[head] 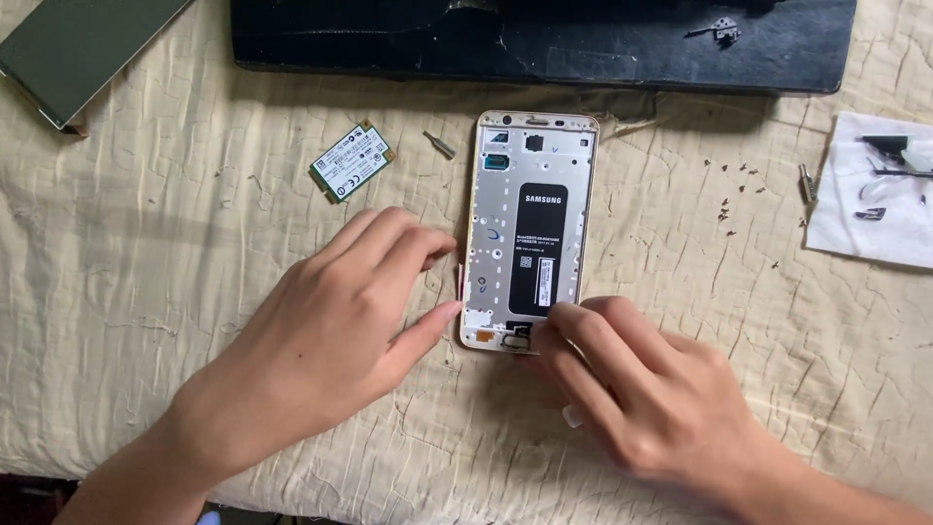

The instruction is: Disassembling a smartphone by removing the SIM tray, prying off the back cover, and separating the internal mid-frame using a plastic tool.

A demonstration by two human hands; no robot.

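Observation:
An opened phone (530, 224) with its back cover off lies face down on a cream quilted cloth (175, 243), showing a silver inner frame and a black battery. My left hand (330, 340) rests on the cloth with its fingertips against the phone's left edge, steadying it. My right hand (632, 389) is at the phone's lower right corner. Its fingers are bunched over the bottom end and hide what they pinch.
A small green circuit card (352, 160) and a metal screwdriver bit (440, 145) lie left of the phone. A black flat case (544, 44) spans the far edge. A white tissue (870, 194) with small dark parts sits right. Tiny screws (739, 190) dot the cloth.

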